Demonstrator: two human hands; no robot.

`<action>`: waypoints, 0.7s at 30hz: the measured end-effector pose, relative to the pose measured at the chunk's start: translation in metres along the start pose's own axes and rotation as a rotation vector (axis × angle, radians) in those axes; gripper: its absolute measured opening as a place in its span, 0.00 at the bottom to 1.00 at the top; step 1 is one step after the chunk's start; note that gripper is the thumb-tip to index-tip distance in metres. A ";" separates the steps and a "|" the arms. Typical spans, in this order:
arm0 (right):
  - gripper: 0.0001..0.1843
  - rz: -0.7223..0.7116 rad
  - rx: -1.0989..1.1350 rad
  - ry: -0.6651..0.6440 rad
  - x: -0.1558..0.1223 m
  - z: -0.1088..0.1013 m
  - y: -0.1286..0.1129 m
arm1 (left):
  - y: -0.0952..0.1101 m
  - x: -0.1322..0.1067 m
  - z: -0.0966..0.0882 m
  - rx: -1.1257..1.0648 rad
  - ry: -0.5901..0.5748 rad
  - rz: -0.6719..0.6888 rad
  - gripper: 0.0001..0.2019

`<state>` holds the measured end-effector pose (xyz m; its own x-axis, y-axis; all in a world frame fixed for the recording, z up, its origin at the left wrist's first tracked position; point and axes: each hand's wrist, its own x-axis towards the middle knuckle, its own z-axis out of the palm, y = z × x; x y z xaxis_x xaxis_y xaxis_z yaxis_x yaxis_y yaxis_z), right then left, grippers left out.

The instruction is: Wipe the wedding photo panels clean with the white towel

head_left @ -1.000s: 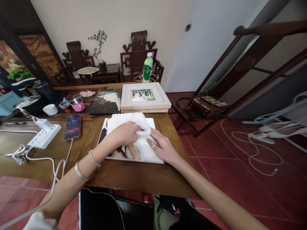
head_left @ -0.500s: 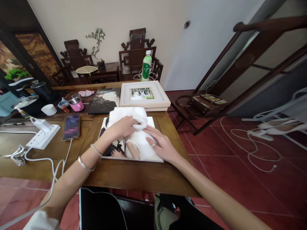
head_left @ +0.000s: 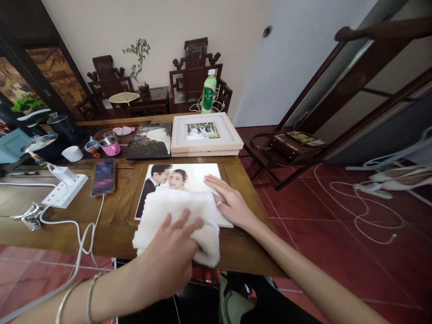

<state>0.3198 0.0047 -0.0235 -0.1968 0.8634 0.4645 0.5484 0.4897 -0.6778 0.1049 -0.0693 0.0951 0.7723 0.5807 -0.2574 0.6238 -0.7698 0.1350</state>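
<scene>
A white fluffy cloth [head_left: 175, 204] lies over the lower part of a photo panel [head_left: 199, 177] and hangs past its near edge. Printed on the panel is a couple, one in a dark suit. My left hand [head_left: 172, 252] presses on top of the cloth with its fingers spread; its thumb is hard to make out. Flat on the panel's right side rests my right hand [head_left: 231, 200], fingers stretched out and a ring on one. It touches the cloth's right edge. The panel's lower middle is hidden under the cloth.
Behind the panel lie a dark photo board [head_left: 150, 141] and a pale framed photo [head_left: 205, 135], with a green bottle [head_left: 209, 92] beyond. At left are a phone [head_left: 103, 177], a white power strip [head_left: 65, 191], cables and a pink cup [head_left: 110, 146]. A wooden chair [head_left: 280, 148] stands right.
My left hand has slid the cloth down toward me, and its fingers have spread. The couple's heads on the panel have come into view. My right hand stays on the panel's right side.
</scene>
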 end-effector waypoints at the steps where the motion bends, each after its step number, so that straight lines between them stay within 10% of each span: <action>1: 0.22 0.008 0.002 0.003 0.000 0.000 0.000 | -0.005 0.004 0.000 -0.015 0.016 -0.036 0.17; 12: 0.20 0.026 0.024 0.015 0.000 -0.001 -0.002 | -0.094 0.096 -0.011 -0.001 0.135 -0.107 0.27; 21: 0.21 0.026 0.000 0.011 0.000 0.000 -0.001 | -0.022 0.034 0.002 0.105 -0.030 -0.060 0.20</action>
<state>0.3192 0.0042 -0.0230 -0.1736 0.8744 0.4530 0.5534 0.4672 -0.6896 0.1172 -0.0325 0.0817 0.7290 0.6196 -0.2911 0.6517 -0.7582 0.0182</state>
